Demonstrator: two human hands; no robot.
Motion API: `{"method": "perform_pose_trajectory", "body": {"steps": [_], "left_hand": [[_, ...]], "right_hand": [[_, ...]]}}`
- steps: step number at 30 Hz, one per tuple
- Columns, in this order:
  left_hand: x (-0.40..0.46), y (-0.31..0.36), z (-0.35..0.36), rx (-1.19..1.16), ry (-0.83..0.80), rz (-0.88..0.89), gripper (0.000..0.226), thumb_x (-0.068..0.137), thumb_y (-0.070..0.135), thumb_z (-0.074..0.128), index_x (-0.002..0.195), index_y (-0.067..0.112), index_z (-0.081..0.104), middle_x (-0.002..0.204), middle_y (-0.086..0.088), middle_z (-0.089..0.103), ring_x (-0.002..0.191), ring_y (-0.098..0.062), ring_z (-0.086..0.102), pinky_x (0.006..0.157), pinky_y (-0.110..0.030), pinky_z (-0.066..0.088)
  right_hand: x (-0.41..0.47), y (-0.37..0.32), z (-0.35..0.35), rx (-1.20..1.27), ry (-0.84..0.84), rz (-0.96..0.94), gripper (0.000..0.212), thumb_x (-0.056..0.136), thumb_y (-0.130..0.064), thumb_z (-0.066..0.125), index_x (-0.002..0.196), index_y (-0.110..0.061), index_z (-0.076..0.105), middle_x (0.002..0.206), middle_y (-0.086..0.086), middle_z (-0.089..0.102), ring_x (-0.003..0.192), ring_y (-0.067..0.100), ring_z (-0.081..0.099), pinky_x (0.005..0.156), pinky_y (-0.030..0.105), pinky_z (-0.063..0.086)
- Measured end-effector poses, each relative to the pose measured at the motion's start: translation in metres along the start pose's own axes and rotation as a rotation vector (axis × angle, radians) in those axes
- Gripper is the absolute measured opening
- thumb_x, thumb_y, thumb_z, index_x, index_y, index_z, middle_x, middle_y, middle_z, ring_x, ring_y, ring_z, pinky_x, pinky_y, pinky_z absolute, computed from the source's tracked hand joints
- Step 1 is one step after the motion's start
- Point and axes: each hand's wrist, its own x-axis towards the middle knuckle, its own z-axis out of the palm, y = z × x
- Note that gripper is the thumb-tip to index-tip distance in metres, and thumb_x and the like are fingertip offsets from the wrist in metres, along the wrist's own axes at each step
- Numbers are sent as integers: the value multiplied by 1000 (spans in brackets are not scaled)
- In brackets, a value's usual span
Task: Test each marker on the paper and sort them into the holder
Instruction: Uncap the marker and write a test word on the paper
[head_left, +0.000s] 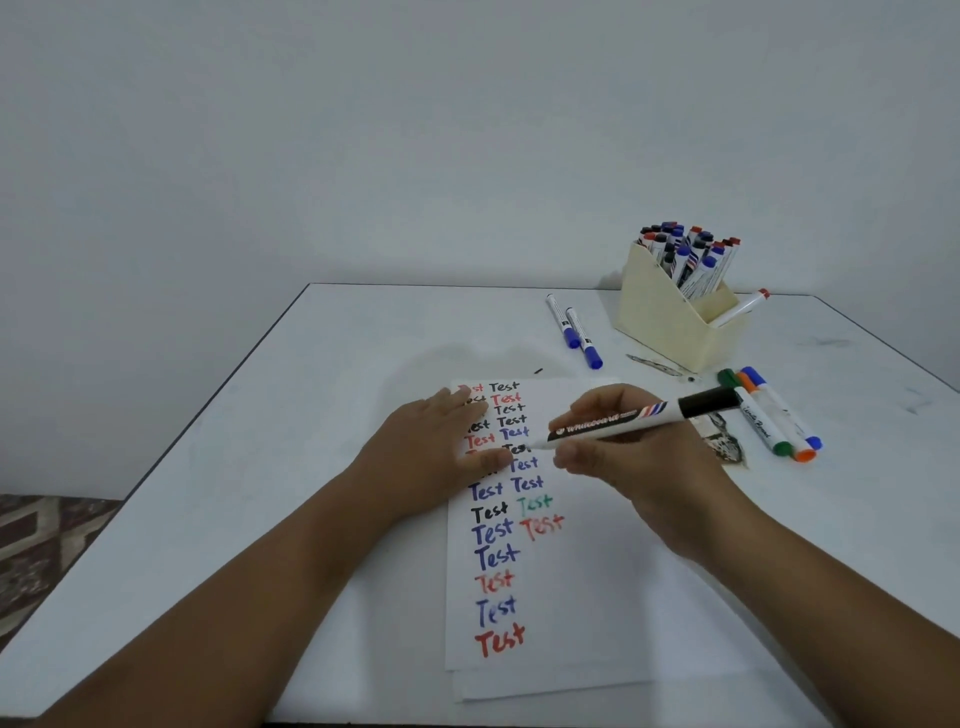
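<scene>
Her right hand (618, 441) pinches a black-capped marker (639, 418), tip on the paper (571, 597), while the left hand (431, 457) presses flat, fingers together. The cream holder (670, 317) stands far right, full; two blue markers (576, 330) and three more (774, 415) lie beside it on the white table (208, 493), against a bare wall.

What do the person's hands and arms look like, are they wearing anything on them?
Both arms are bare as far as the view shows: no sleeves appear. The left hand and right hand wear no gloves, and no rings, watch or bracelet can be seen on the fingers or wrists. No markings show on either arm.
</scene>
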Motion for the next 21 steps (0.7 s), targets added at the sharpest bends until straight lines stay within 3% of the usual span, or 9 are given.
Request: {"method": "perform_pose_trajectory", "body": {"steps": [2,5,8,14,21], "left_hand": [[0,-1,0,4,-10,-4,82,88,78,33,152,27,33,161,4,27,147,-15,23,116,-34,20],[2,-4,3,32,-34,-17,84,87,80,29,154,28,28,163,4,23,150,-14,18,120,-36,17],[2,-4,4,42,-34,-8,83,89,79,29,153,27,29,163,3,23,149,-15,18,120,-36,18],[-1,0,1,30,-37,-14,80,90,76,32,153,26,31,162,3,24,149,-15,19,119,-34,18],[-2,-1,2,12,-47,-22,79,90,76,33,153,27,31,163,4,23,150,-15,15,120,-34,16]], "right_hand": [[-8,7,-1,-58,-19,33,32,73,5,82,101,-4,68,89,16,76,80,30,72,74,36,60],[-21,14,1,-122,-38,11,11,78,-3,82,81,-4,71,78,21,72,73,34,69,69,41,58],[-27,22,3,-139,-24,-9,19,80,-2,80,68,-9,67,65,17,67,63,30,64,63,38,54],[-32,26,5,-278,-37,-30,21,82,-9,80,68,-12,64,65,11,69,65,28,68,69,42,59],[-34,26,4,-257,-38,-19,20,80,-4,80,69,-5,63,64,13,68,62,26,67,64,34,56]]}}
